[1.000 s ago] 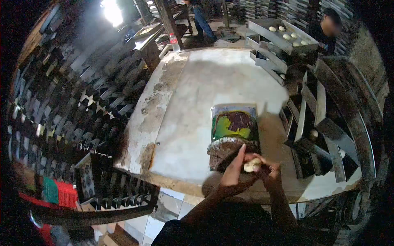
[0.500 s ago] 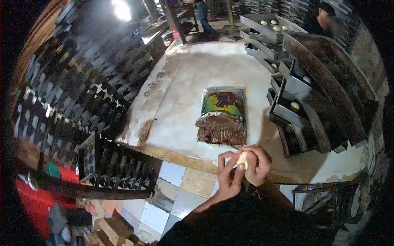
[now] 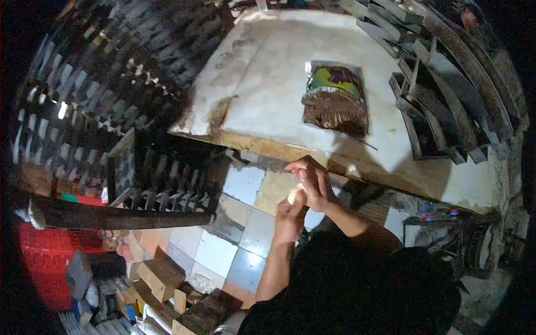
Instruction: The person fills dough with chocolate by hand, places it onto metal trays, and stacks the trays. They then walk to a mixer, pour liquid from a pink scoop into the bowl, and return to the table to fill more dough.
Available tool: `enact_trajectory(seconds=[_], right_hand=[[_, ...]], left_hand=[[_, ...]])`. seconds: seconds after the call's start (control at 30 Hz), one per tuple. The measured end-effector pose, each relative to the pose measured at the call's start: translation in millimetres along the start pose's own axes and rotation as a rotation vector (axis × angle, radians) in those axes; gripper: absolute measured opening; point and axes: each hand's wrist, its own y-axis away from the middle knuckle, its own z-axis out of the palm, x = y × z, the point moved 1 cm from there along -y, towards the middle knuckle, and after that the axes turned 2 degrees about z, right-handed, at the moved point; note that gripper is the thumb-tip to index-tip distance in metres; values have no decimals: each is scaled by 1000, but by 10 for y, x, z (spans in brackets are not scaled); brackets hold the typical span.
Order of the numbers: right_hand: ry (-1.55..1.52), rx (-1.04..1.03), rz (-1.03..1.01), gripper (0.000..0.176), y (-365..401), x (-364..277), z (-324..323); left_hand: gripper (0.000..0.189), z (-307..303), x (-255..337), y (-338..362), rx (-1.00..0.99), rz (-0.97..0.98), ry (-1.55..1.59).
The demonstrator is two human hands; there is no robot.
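A small pale piece of dough [image 3: 294, 195] is between my hands, held in front of the table's near edge above the floor. My left hand [image 3: 290, 219] is closed on it from below, thumb uppermost. My right hand [image 3: 314, 183] curls against the dough from the upper right, its index finger extended past it; part of the dough is hidden by the fingers. Beyond them on the table lies an opened plastic bag with dark brown, chocolate-looking filling [image 3: 335, 110] at its near end. A thin dark stick [image 3: 365, 143] pokes out of it.
The worn white table [image 3: 273, 72] spans the middle. Stacked metal trays [image 3: 441, 100] stand along its right side, and a person is partly visible behind them. Racks of metal pans [image 3: 106, 84] fill the left. Cardboard boxes [image 3: 161, 274] and a red crate [image 3: 44, 262] sit at lower left.
My view has tilted down and shifted, so the table and bag appear higher. My hands have moved left, off the table edge, with the dough. My right hand has turned over it.
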Motion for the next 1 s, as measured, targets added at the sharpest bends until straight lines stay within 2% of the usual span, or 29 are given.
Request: enact_trajectory(seconds=[0.07,0.1,0.13,0.17,0.2,0.23,0.27,0.33,0.43,0.5,0.57,0.63,0.7,0.77,0.83,0.93,1.0], right_hand=[[-139,-106,118,43,103,93,-117],[223,-87,7,46,130,132,-228],[195,-73,218,35,124,503,-395],[499,-120,353,25,-6,482,-677],[698,43,297,16,27,944,-967],[746,92,365,20,65,1220,-1329],[1019,158,429,28,77,1457,-1584],[1322,173,202,39,8,1585,-1860],[1290,23,319,50,-26,2006,-2116],[1294,166,329,51,-87,2204,-2032],[1202,152,339,50,-193,2182,-1868],[1005,-19,342,45,-296,1865,-1736],[924,-34,133,41,-421,1912,-1732],[853,-90,86,39,-618,1845,-1760],[783,-195,194,41,-934,1644,-1762],[936,-457,29,33,-1066,1805,-1837],[895,-559,56,32,-1184,1800,-1928]], left_hand=[[33,-130,-70,-4,-90,-119,351],[35,-185,-103,-31,-143,-177,361],[34,-193,-106,-63,-147,-199,344],[32,-181,-94,-102,-152,-223,323],[31,-177,-91,-140,-161,-247,301],[32,-219,-75,-193,-156,-249,214],[32,-179,-48,-262,-154,-208,203],[34,-41,100,-444,-145,-107,167],[38,-42,276,-675,-69,-27,121],[40,-114,331,-829,-16,33,89],[39,-264,312,-992,54,60,64],[42,-301,293,-1160,105,108,13],[45,-177,334,-1293,179,114,22],[52,-87,292,-1465,193,156,55],[51,104,315,-1580,176,199,75],[51,344,385,-1688,156,233,75],[50,404,379,-1739,147,231,78]])
